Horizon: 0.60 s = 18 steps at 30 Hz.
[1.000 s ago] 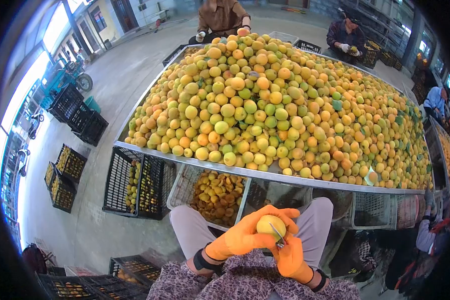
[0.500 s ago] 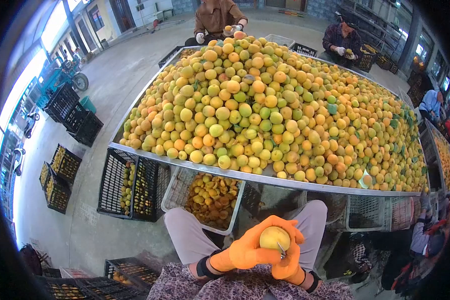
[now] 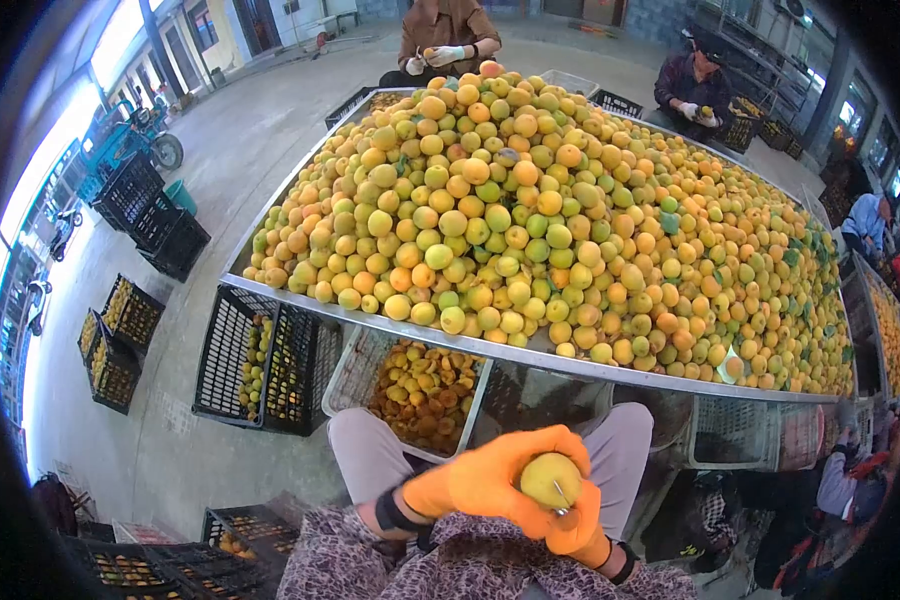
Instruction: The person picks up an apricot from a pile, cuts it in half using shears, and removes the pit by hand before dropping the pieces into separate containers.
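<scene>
In front of my lap, my left hand (image 3: pixel 492 482), in an orange glove, wraps its fingers around a yellow apricot (image 3: pixel 549 477). My right hand (image 3: pixel 582 527), gloved in the same orange, is closed close beneath the fruit. A small knife (image 3: pixel 561 492) sticks out of its grip, with the thin metal blade against the apricot's lower right side. The knife's handle is hidden inside the right glove. Beyond my knees, a large metal-edged table (image 3: pixel 440 333) carries a heap of apricots (image 3: pixel 510 220).
Under the table's near edge stand a white crate (image 3: pixel 338 390) of halved apricots, a black crate (image 3: pixel 232 345) with whole fruit, and other crates. Black crates (image 3: pixel 260 535) are at my lower left. Across the table, two people (image 3: pixel 450 40) (image 3: pixel 692 85) in white gloves handle fruit.
My left hand has rolled further over the apricot, and the blade's angle against it has shifted slightly. The person straight across has brought both hands together at a fruit.
</scene>
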### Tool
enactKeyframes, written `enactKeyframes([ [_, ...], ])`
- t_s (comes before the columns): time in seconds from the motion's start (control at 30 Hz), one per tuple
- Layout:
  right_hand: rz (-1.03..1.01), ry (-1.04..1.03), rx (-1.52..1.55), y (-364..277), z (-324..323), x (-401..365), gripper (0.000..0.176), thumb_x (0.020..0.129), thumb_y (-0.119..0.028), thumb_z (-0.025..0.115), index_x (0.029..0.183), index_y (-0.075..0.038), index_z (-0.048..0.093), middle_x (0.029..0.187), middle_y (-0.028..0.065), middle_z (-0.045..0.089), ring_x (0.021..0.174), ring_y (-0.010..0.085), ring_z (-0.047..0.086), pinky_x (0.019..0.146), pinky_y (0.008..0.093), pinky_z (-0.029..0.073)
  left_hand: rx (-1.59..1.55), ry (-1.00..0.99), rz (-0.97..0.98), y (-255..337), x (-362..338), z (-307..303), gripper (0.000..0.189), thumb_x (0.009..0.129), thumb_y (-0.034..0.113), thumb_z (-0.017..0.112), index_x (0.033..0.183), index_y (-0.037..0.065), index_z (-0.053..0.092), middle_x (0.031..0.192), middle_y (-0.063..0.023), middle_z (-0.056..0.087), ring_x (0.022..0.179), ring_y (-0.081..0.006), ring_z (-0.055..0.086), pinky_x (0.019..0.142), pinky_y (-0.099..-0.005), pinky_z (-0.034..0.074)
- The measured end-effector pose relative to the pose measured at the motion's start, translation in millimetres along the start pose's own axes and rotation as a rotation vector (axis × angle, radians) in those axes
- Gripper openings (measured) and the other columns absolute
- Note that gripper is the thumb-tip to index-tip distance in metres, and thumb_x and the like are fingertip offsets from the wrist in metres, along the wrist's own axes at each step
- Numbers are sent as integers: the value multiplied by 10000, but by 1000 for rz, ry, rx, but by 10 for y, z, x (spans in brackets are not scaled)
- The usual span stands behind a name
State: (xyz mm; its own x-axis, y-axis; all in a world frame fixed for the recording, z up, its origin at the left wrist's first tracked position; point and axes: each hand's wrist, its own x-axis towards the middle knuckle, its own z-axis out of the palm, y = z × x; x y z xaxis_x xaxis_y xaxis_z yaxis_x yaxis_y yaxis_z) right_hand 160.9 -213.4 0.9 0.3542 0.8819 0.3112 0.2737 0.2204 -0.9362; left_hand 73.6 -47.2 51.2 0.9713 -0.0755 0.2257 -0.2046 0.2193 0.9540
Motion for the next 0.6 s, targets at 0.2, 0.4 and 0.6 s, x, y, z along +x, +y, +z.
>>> enactKeyframes([
  [0.2,-32,59,-73,-109,16,-11,630,961,-536,323,1026,41,567,879,123,617,773,232,611,662,336,480,-136,179,48,-9,-35,144,500,713,65,689,1179,49,508,1026,-65,555,955,-153,524,846,-300,429],
  [0.4,94,7,-41,-35,1,-71,612,958,-539,349,998,32,566,722,136,582,591,285,570,539,353,426,589,62,26,332,-24,-142,568,632,221,822,1121,67,578,982,-70,611,993,-293,501,1023,-430,310],
  [0.6,101,-25,-7,-34,-34,-21,567,954,-502,379,1003,32,562,720,128,594,624,288,594,571,338,456,437,-16,118,230,98,-227,587,605,235,838,1106,71,579,930,-55,584,963,-265,542,960,-379,363],
])
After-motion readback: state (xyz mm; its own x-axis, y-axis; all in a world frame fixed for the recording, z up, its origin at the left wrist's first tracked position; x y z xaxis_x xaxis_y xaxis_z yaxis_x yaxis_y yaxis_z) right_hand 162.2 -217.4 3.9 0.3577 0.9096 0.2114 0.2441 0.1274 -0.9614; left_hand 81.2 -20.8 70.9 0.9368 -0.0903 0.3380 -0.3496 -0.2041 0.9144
